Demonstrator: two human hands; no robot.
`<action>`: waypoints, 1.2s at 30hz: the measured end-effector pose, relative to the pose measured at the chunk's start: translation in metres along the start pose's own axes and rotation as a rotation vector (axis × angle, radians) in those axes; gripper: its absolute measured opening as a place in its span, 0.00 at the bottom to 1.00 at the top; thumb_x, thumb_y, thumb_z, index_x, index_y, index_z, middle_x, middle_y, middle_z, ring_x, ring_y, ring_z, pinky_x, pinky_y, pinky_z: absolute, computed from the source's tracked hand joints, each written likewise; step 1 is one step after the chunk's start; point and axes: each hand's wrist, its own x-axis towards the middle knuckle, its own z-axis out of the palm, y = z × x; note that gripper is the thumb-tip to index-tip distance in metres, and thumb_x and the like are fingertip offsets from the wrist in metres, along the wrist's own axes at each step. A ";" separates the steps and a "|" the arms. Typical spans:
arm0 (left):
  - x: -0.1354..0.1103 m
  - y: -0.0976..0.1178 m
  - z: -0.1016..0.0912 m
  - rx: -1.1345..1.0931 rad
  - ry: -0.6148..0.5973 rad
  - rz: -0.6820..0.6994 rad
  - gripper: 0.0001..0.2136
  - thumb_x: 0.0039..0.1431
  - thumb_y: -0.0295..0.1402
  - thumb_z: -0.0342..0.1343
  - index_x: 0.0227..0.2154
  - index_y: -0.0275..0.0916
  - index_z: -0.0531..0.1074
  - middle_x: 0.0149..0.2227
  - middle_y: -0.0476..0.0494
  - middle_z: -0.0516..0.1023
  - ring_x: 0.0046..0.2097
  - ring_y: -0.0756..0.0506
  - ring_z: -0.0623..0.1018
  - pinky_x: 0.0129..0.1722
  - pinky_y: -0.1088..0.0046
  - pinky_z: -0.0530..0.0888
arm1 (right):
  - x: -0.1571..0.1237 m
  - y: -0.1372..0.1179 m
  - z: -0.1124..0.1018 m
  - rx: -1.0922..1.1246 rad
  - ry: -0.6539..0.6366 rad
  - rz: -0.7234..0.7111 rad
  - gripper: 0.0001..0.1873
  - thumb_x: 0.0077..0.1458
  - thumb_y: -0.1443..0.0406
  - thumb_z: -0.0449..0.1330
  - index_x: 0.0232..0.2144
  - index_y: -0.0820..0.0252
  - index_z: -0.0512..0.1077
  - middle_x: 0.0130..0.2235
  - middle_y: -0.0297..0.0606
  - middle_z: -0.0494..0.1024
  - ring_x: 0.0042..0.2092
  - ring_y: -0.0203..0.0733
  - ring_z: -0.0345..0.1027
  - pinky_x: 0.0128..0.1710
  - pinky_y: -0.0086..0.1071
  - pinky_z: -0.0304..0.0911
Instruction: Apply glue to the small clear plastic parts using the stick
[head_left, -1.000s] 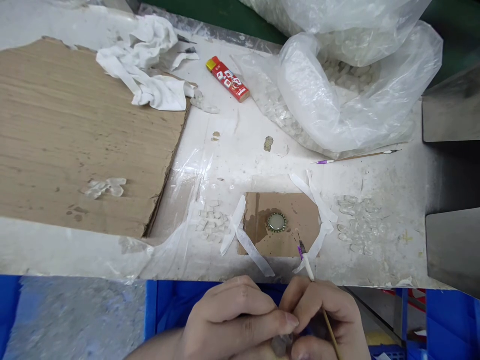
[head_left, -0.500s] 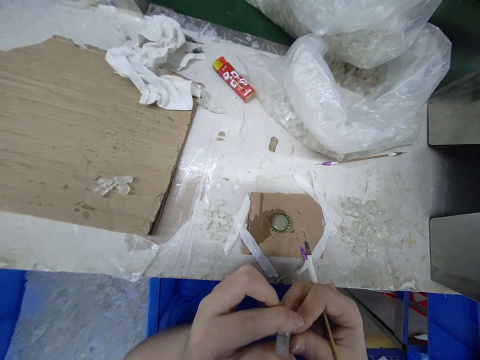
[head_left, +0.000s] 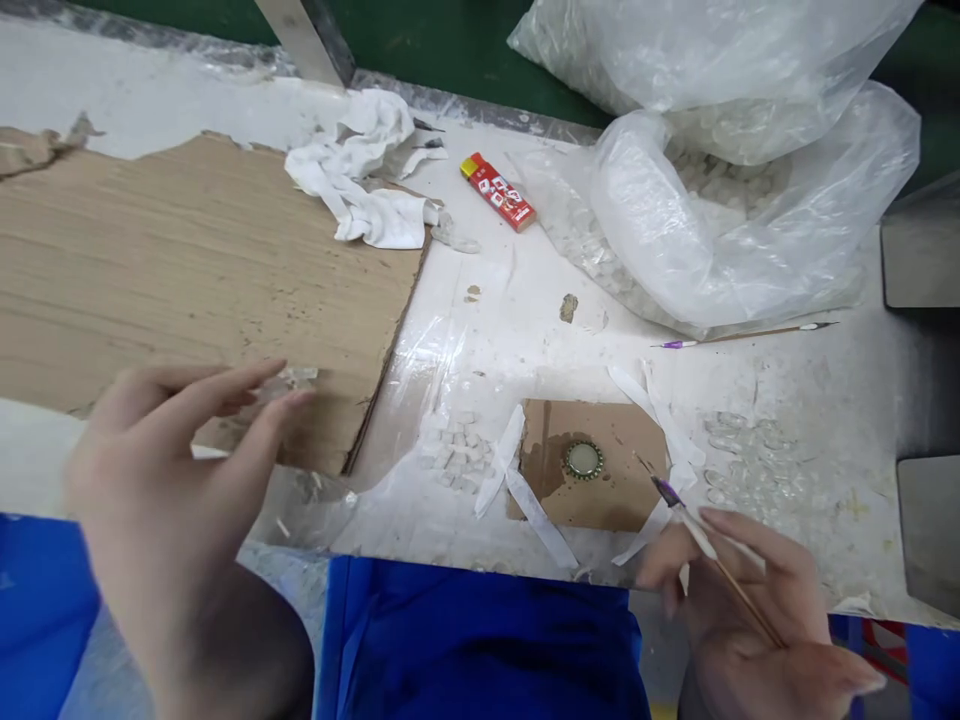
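Observation:
My left hand (head_left: pixel 199 430) reaches over the large cardboard sheet (head_left: pixel 315 290), thumb and index finger apart around small clear pieces (head_left: pixel 300 376) on it. The fingers partly hide those pieces. Low on the right, my right hand (head_left: pixel 750 590) holds fine paintbrushes (head_left: pixel 701 535) close together, a purple ferrule and dark bristles at their tips. These tips point at a small cardboard piece (head_left: pixel 630 495), where a round, pale disc with a toothed, bottle-cap-like rim (head_left: pixel 583 459) lies on a damp patch. White strips (head_left: pixel 541 520) lie around that cardboard's edges.
Small whitish squares (head_left: pixel 459 450) lie left of the small cardboard, and clear oval pieces (head_left: pixel 750 455) to its right. Farther back are another thin brush (head_left: pixel 750 334), a red packet (head_left: pixel 499 192), a crumpled white cloth (head_left: pixel 375 170) and plastic bags of pale pieces (head_left: pixel 652 220).
My hands have parted. The left, which held a small clear block, has moved left over the large cardboard; the right has shifted right with the brushes. The view has shifted slightly left.

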 end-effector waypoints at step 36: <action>-0.032 0.015 0.064 -0.066 0.122 0.028 0.09 0.69 0.33 0.64 0.32 0.39 0.82 0.33 0.48 0.86 0.31 0.51 0.87 0.32 0.84 0.84 | 0.021 0.026 0.010 -0.557 -0.100 -0.440 0.21 0.56 0.82 0.63 0.46 0.57 0.78 0.34 0.37 0.82 0.33 0.41 0.78 0.28 0.32 0.76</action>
